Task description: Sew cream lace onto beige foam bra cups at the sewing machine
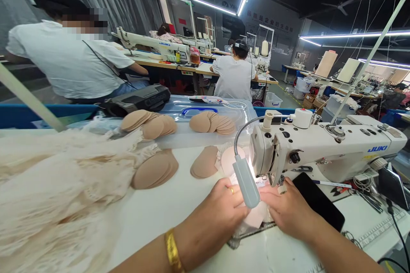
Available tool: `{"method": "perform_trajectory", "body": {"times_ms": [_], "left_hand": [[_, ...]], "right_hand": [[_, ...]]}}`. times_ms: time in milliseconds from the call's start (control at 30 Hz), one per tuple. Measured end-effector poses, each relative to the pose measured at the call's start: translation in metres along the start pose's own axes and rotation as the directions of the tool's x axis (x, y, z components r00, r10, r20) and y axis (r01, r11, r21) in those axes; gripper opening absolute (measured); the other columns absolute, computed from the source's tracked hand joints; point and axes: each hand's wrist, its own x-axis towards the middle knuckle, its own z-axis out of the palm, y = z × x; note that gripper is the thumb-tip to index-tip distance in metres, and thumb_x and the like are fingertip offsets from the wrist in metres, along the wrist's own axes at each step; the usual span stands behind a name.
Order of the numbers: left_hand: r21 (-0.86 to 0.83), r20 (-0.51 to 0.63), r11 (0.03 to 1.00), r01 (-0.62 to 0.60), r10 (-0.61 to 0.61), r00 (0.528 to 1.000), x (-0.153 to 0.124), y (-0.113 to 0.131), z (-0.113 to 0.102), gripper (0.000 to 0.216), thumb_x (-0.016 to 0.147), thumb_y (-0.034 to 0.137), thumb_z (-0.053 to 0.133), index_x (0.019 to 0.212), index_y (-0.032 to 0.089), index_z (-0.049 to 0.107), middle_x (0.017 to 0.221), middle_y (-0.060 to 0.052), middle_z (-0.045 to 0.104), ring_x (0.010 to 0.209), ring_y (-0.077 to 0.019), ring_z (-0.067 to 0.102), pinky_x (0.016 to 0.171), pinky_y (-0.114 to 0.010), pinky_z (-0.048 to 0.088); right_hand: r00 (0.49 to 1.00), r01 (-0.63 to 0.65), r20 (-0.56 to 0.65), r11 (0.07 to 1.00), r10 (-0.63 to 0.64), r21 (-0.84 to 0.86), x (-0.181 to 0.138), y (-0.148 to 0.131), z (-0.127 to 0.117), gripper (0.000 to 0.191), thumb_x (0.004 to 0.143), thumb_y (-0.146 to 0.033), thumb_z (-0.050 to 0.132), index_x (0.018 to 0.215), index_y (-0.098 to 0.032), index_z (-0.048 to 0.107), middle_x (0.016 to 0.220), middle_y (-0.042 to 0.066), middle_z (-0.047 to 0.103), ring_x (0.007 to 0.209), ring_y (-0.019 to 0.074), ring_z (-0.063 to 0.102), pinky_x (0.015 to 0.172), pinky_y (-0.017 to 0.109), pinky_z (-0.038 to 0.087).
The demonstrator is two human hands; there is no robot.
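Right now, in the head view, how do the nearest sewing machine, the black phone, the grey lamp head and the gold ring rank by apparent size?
From largest to smallest:
1. Sewing machine
2. Black phone
3. Grey lamp head
4. Gold ring

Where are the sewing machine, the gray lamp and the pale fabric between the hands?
Sewing machine (333, 147), head view: white arm's side.
Gray lamp (246, 182), head view: lamp head.
Pale fabric (256, 218), head view: part below the lamp.
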Motion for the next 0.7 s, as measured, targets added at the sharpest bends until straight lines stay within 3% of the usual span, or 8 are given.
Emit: {"method": "perform_trajectory", "body": {"times_ms": [100, 233, 400, 567, 700], "left_hand": [[-0.05, -0.05, 0.997, -0.058, 0.055, 0.997, 0.004, 0.0, 0.001, 0.035, 0.083, -0.008, 0.045, 0.1, 0.019, 0.06, 0.1, -0.002, 0.078, 0.086, -0.0215, 0.07, 0.089, -0.043, 0.039], [-0.048, -0.044, 0.998, -0.028, 0.026, 0.999, 0.008, 0.001, -0.001, 0.033, 0.082, -0.008, 0.042, 0.092, 0.019, 0.058, 0.1, -0.002, 0.078, 0.084, -0.0213, 0.07, 0.088, -0.045, 0.038], [-0.051, -0.014, 0.998, 0.028, -0.028, 1.0, 0.011, 0.0, -0.001, 0.034, 0.086, -0.008, 0.038, 0.087, 0.02, 0.057, 0.083, 0.0, 0.072, 0.073, -0.0195, 0.067, 0.083, -0.043, 0.037], [-0.012, -0.037, 1.0, 0.024, -0.024, 0.999, 0.011, 0.003, -0.001, 0.03, 0.088, -0.005, 0.042, 0.09, 0.021, 0.057, 0.093, -0.001, 0.076, 0.077, -0.0196, 0.068, 0.084, -0.042, 0.037], [0.002, -0.055, 1.0, 0.021, -0.021, 0.998, 0.013, 0.006, -0.005, 0.032, 0.086, -0.006, 0.042, 0.094, 0.021, 0.056, 0.098, -0.002, 0.079, 0.081, -0.0203, 0.07, 0.086, -0.043, 0.037]], "right_hand": [[1.0, -0.023, 0.002, 1.0, 0.023, -0.006, 0.0, 0.002, 0.001, 0.04, 0.084, -0.005, 0.059, 0.116, -0.026, 0.069, 0.108, 0.006, 0.073, 0.093, 0.0252, 0.057, 0.09, 0.038, 0.042], [0.999, -0.034, 0.009, 0.999, 0.034, 0.013, 0.0, 0.002, 0.002, 0.047, 0.082, -0.004, 0.057, 0.122, -0.026, 0.069, 0.113, 0.007, 0.073, 0.098, 0.0263, 0.057, 0.091, 0.038, 0.043], [0.998, -0.057, 0.004, 0.997, 0.057, 0.046, 0.003, -0.001, 0.001, 0.047, 0.082, -0.003, 0.056, 0.122, -0.024, 0.069, 0.117, 0.006, 0.074, 0.103, 0.0271, 0.057, 0.091, 0.037, 0.044], [0.998, -0.055, -0.016, 0.998, 0.055, 0.032, 0.004, -0.002, -0.001, 0.045, 0.08, -0.003, 0.057, 0.119, -0.023, 0.07, 0.113, 0.006, 0.074, 0.097, 0.0261, 0.055, 0.088, 0.037, 0.046], [0.992, -0.02, -0.121, 1.0, 0.022, 0.014, 0.002, 0.0, 0.0, 0.042, 0.081, -0.003, 0.055, 0.117, -0.02, 0.069, 0.104, 0.009, 0.072, 0.087, 0.0257, 0.053, 0.08, 0.037, 0.048]]}}
